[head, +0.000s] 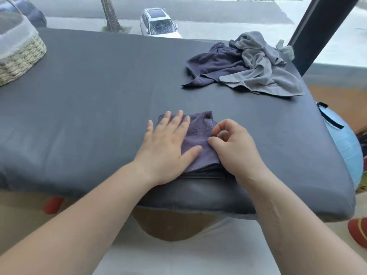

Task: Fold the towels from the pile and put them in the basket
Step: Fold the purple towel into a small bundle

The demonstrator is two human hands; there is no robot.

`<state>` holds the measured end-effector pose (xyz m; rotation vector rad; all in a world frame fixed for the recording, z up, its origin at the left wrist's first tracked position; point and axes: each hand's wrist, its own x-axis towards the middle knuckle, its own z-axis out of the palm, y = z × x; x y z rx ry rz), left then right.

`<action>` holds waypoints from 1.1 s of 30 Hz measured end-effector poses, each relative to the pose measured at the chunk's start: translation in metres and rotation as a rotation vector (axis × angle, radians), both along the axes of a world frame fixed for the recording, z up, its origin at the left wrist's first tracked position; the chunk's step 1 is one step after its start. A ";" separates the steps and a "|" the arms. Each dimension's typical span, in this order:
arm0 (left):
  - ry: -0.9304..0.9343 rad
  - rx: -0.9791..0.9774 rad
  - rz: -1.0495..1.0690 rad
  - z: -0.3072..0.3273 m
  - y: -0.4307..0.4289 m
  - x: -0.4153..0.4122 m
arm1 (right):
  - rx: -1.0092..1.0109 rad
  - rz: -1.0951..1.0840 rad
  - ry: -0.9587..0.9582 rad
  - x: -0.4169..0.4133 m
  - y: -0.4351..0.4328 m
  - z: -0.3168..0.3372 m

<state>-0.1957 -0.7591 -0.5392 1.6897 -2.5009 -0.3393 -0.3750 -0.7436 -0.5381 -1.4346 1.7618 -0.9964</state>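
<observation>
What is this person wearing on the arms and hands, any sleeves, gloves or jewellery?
Nothing that shows. The left forearm and right forearm are bare to the picture's edge, no sleeve in view. The left hand and right hand have no gloves, and no ring, watch or bracelet shows.

Inventory of legible text, labels, brands, numbers and signs: we find none that can be read. White car (158, 22) beyond the window: too small and blurred for us to make out any plate or badge.
</observation>
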 end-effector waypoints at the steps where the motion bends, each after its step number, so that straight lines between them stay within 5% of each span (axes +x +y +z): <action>1: -0.076 0.010 -0.013 -0.005 0.000 -0.003 | 0.019 0.025 0.063 -0.003 0.000 0.004; 4: -0.165 0.002 -0.017 -0.013 -0.002 -0.007 | 0.038 0.108 0.527 -0.009 0.004 0.011; 6: -0.164 -0.005 -0.022 -0.017 -0.003 -0.008 | -0.183 0.114 0.810 -0.003 0.004 0.013; 8: -0.139 -0.012 -0.035 -0.019 -0.003 -0.009 | -0.345 0.245 0.895 0.005 0.000 0.012; 10: -0.120 -0.019 -0.047 -0.021 -0.004 -0.010 | -0.168 0.454 0.977 0.010 -0.004 0.006; 13: -0.103 -0.026 -0.053 -0.023 -0.005 -0.008 | 0.120 0.553 0.941 0.003 -0.007 -0.007; 16: -0.070 -0.032 -0.070 -0.024 -0.007 -0.006 | 0.171 0.546 0.885 -0.002 -0.006 -0.010; 21: -0.052 -0.061 -0.117 -0.012 -0.006 0.005 | 0.162 0.511 0.900 -0.002 -0.004 -0.011; 29: 0.014 -0.197 0.233 0.000 0.031 0.020 | 0.184 0.471 0.877 0.007 0.019 -0.002; 33: 0.113 -0.061 0.256 0.002 0.019 0.027 | 0.077 0.387 0.977 0.011 0.002 0.016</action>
